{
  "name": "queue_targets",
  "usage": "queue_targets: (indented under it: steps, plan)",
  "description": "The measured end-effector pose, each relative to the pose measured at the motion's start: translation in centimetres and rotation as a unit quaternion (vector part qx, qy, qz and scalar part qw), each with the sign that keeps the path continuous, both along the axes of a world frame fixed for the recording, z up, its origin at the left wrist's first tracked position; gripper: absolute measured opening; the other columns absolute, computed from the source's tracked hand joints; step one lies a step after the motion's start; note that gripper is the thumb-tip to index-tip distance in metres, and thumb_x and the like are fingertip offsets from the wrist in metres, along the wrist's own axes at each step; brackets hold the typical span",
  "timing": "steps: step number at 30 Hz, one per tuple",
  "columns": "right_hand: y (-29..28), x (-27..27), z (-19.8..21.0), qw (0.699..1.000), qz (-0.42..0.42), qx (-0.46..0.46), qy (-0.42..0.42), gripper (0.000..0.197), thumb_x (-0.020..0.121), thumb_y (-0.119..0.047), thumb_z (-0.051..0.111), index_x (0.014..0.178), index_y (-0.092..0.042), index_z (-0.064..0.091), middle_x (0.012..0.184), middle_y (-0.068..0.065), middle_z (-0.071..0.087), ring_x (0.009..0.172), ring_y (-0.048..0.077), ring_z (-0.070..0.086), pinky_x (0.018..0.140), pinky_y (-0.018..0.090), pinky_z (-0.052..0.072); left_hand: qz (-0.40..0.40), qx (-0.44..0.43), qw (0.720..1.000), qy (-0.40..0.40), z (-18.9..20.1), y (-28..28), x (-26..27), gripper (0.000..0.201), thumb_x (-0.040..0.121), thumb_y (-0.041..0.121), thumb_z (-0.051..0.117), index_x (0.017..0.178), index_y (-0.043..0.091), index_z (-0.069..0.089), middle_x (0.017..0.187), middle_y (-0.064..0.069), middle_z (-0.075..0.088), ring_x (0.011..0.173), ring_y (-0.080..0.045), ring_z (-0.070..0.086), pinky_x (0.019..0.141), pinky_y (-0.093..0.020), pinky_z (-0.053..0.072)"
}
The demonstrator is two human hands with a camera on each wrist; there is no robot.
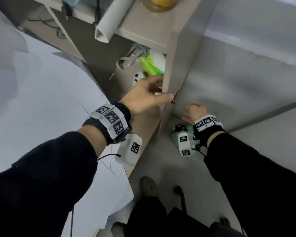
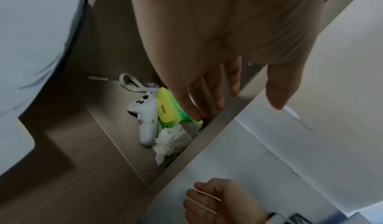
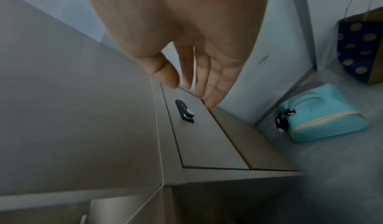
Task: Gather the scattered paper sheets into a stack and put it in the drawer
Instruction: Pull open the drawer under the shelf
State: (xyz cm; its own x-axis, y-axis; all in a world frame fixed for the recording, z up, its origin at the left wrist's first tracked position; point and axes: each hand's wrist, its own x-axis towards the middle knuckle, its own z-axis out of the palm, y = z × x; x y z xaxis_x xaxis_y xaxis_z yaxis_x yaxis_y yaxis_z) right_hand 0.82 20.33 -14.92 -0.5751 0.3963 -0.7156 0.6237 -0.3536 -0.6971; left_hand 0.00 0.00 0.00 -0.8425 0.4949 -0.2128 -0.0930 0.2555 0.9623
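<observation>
White paper sheets [image 1: 41, 91] lie spread and overlapping on the desk at the left, also seen in the left wrist view [image 2: 31, 31]. Below the desk edge a drawer [image 1: 168, 65] stands pulled out. My left hand [image 1: 164, 88] grips the top of the drawer front [image 2: 207, 139], its fingers [image 2: 207, 100] inside and the thumb outside beside the black lock [image 1: 175, 97]. My right hand [image 1: 193, 110] is lower down, holding nothing. Its fingertips [image 3: 209, 103] touch the seam under the drawer front [image 3: 207, 137], below the lock [image 3: 185, 111].
In the drawer lie a white game controller [image 2: 145, 118], a green-yellow tissue pack [image 2: 167, 111], crumpled tissue [image 2: 172, 140] and a strap. A turquoise bag [image 3: 323, 116] and a dotted gift bag [image 3: 360, 47] stand on the floor. A rolled paper tube [image 1: 108, 26] lies above.
</observation>
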Motion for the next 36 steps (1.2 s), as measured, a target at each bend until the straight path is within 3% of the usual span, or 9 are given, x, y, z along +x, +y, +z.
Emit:
queue_targets:
  steps: [5, 12, 19, 23, 27, 29, 32, 34, 36]
  plan:
    - [-1.8, -2.6, -1.6, 0.999, 0.031, -0.007, 0.021, 0.016, 0.090, -0.002, 0.056, 0.102, -0.009, 0.064, 0.096, 0.018, 0.061, 0.085, 0.029, 0.059, 0.063, 0.038, 0.053, 0.023, 0.029, 0.999, -0.013, -0.1, 0.4, -1.1, 0.034, 0.088, 0.004, 0.075, 0.121, 0.005, 0.069, 0.112, -0.006, 0.076, 0.096, -0.007, 0.072, 0.082, -0.017, 0.052]
    - [-2.4, -3.4, -2.2, 0.999, 0.033, -0.002, 0.040, 0.036, 0.089, -0.004, 0.055, 0.124, -0.007, 0.061, 0.104, 0.016, 0.064, 0.098, 0.028, 0.061, 0.062, 0.034, 0.057, -0.010, 0.022, 1.000, -0.013, 0.6, 0.4, -2.0, 0.031, 0.084, -0.008, 0.074, 0.113, 0.004, 0.071, 0.111, 0.002, 0.075, 0.103, -0.010, 0.073, 0.088, -0.017, 0.052]
    - [-2.2, -4.5, -2.4, 0.999, 0.030, -0.025, 0.021, 0.037, 0.088, -0.002, 0.051, 0.123, -0.009, 0.059, 0.103, 0.017, 0.060, 0.105, 0.030, 0.059, 0.067, 0.036, 0.058, -0.009, 0.036, 0.999, -0.019, 0.2, 0.2, -2.1, 0.032, 0.084, -0.011, 0.073, 0.112, 0.003, 0.071, 0.105, 0.002, 0.077, 0.098, -0.007, 0.073, 0.085, -0.016, 0.053]
    - [-1.6, -5.6, -2.4, 0.998, 0.042, -0.018, -0.035, 0.037, 0.092, -0.004, 0.051, 0.128, -0.005, 0.056, 0.114, 0.017, 0.059, 0.095, 0.027, 0.056, 0.061, 0.035, 0.055, -0.010, 0.035, 0.999, -0.016, 0.1, 0.2, -2.2, 0.031, 0.084, -0.010, 0.073, 0.112, 0.004, 0.071, 0.100, 0.005, 0.076, 0.096, -0.004, 0.073, 0.084, -0.014, 0.052]
    - [-1.0, -5.3, -2.7, 0.999, 0.020, 0.007, -0.048, 0.036, 0.089, -0.012, 0.058, 0.124, -0.008, 0.058, 0.093, 0.007, 0.056, 0.076, 0.019, 0.053, 0.052, 0.030, 0.055, -0.014, 0.032, 0.999, -0.021, 0.3, 0.2, -2.2, 0.030, 0.084, -0.010, 0.072, 0.109, 0.007, 0.071, 0.097, 0.010, 0.076, 0.095, -0.002, 0.072, 0.082, -0.014, 0.052]
    - [-0.6, -4.1, -3.1, 0.999, -0.006, 0.023, -0.046, 0.048, 0.083, -0.026, 0.063, 0.128, -0.011, 0.056, 0.093, 0.004, 0.055, 0.076, 0.018, 0.054, 0.064, 0.033, 0.055, -0.014, 0.029, 0.999, -0.024, 0.4, 0.3, -2.2, 0.030, 0.085, -0.011, 0.072, 0.109, 0.006, 0.071, 0.099, 0.007, 0.075, 0.095, -0.001, 0.072, 0.082, -0.013, 0.052]
    - [0.0, -2.2, -4.0, 0.988, 0.013, 0.129, -0.080, 0.096, 0.058, -0.052, 0.065, 0.144, -0.015, 0.040, 0.123, 0.007, 0.057, 0.103, 0.028, 0.059, 0.091, 0.039, 0.048, -0.003, 0.028, 0.999, -0.028, 0.6, 0.4, -2.0, 0.032, 0.084, -0.011, 0.072, 0.114, 0.001, 0.071, 0.104, 0.001, 0.075, 0.096, -0.002, 0.071, 0.083, -0.014, 0.052]
    - [0.0, -0.8, -3.3, 0.975, 0.052, 0.190, -0.100, 0.091, 0.068, -0.048, 0.066, 0.144, -0.006, 0.039, 0.135, 0.013, 0.054, 0.120, 0.031, 0.056, 0.099, 0.035, 0.042, 0.009, 0.026, 0.999, -0.032, 0.7, 0.5, -1.7, 0.032, 0.085, -0.012, 0.071, 0.114, 0.000, 0.071, 0.104, -0.001, 0.075, 0.096, -0.003, 0.071, 0.083, -0.013, 0.051]
    - [-0.3, 0.5, -3.2, 0.964, 0.106, 0.196, -0.143, 0.063, 0.091, -0.037, 0.059, 0.140, 0.000, 0.045, 0.138, 0.017, 0.052, 0.125, 0.032, 0.052, 0.098, 0.033, 0.042, 0.019, 0.023, 0.999, -0.032, 0.8, 0.6, -1.5, 0.030, 0.085, -0.012, 0.070, 0.112, 0.000, 0.072, 0.102, 0.000, 0.076, 0.095, -0.002, 0.071, 0.082, -0.013, 0.051]
